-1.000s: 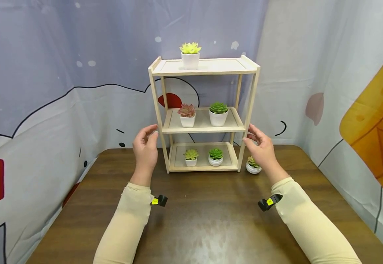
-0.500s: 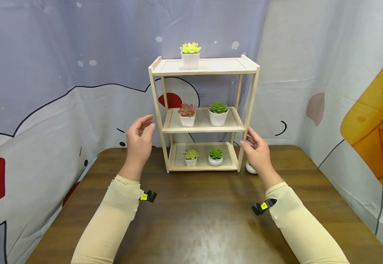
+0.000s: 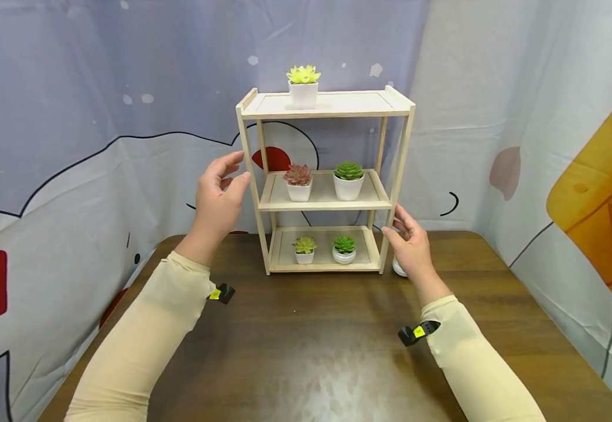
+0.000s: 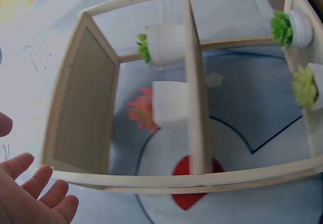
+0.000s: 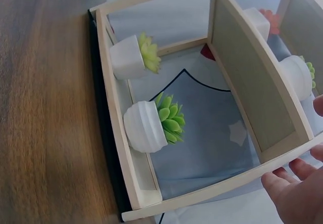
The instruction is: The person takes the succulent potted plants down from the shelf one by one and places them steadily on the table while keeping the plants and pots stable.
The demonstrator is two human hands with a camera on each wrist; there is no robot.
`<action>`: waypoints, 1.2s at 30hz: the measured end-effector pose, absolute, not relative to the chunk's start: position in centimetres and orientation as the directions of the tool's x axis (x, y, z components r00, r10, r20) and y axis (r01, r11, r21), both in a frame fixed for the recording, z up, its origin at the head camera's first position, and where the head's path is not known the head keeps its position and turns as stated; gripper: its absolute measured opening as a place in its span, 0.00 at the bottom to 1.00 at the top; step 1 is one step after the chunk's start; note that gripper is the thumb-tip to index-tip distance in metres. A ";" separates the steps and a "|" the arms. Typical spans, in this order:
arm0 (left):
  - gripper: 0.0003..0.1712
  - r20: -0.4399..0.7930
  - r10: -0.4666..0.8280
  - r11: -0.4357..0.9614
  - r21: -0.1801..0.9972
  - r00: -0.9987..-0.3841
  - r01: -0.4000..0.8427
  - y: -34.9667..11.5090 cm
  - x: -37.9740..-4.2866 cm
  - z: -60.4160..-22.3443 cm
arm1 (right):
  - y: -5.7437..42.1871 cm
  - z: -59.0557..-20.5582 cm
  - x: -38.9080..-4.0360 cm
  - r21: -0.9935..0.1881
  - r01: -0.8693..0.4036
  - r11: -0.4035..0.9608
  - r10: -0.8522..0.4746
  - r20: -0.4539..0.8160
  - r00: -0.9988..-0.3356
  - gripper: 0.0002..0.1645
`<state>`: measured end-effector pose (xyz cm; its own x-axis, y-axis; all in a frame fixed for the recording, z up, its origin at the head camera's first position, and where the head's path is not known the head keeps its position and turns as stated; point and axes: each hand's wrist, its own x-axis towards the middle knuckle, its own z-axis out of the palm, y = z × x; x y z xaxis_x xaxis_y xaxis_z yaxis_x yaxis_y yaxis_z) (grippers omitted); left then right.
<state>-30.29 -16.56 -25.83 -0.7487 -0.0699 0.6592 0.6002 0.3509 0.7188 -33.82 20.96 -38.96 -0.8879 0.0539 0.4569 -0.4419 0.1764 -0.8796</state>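
A three-tier pale wooden shelf [image 3: 325, 206] stands on the table. My left hand [image 3: 218, 196] is beside its left post at middle-tier height, thumb and fingers spread with nothing between them. My right hand [image 3: 413, 249] is at the right post, fingertips right at the wood just below the middle tier. A yellow-green succulent [image 3: 303, 88] in a white pot is on the top tier. The middle tier bears a reddish succulent [image 3: 298, 183] and a green succulent [image 3: 348, 180]. On the bottom tier are a small yellow-green succulent [image 3: 304, 250] and a green succulent [image 3: 344, 249].
Another white pot [image 3: 399, 268] stands on the table right of the shelf, mostly hidden by my right hand. Brown wooden table [image 3: 295, 346] extends in front of the shelf. A printed curtain [image 3: 179, 88] hangs close behind and along both sides.
My left hand has moved up and slightly left beside the left post. My right hand has shifted a little left and down, covering more of the pot on the table. The plants stay put.
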 end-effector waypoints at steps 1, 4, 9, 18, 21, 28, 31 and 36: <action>0.26 0.665 -0.064 0.355 0.712 -0.744 0.606 -16.5 -30.2 -25.3 | 21.0 -39.0 -33.8 -0.881 -0.440 0.175 0.049 0.454 -0.889 0.38; 0.27 0.665 -0.055 0.374 0.705 -0.745 0.602 -16.3 -30.1 -23.4 | 21.0 -39.1 -33.9 -0.883 -0.437 0.169 0.035 0.448 -0.893 0.40; 0.27 0.657 -0.061 0.400 0.706 -0.751 0.585 -15.9 -30.0 -20.6 | 21.1 -39.1 -33.9 -0.885 -0.434 0.169 0.003 0.441 -0.898 0.42; 0.30 0.609 -0.064 0.460 0.721 -0.791 0.518 -15.6 -30.6 -17.6 | 20.8 -38.9 -33.6 -0.900 -0.411 0.146 -0.044 0.409 -0.911 0.46; 0.32 0.575 -0.052 0.464 0.738 -0.817 0.490 -15.3 -30.9 -16.8 | 20.9 -38.9 -33.5 -0.903 -0.401 0.153 -0.040 0.399 -0.916 0.46; 0.35 0.527 -0.053 0.454 0.769 -0.848 0.450 -14.4 -31.5 -15.0 | 20.8 -38.9 -33.3 -0.910 -0.382 0.159 -0.027 0.383 -0.923 0.45; 0.34 0.546 -0.069 0.454 0.763 -0.835 0.461 -13.9 -31.6 -14.3 | 20.8 -39.0 -33.2 -0.914 -0.379 0.143 -0.020 0.380 -0.925 0.45; 0.35 0.530 -0.047 0.423 0.779 -0.847 0.463 -12.8 -31.8 -13.3 | 20.7 -39.1 -33.2 -0.915 -0.383 0.126 -0.011 0.385 -0.923 0.44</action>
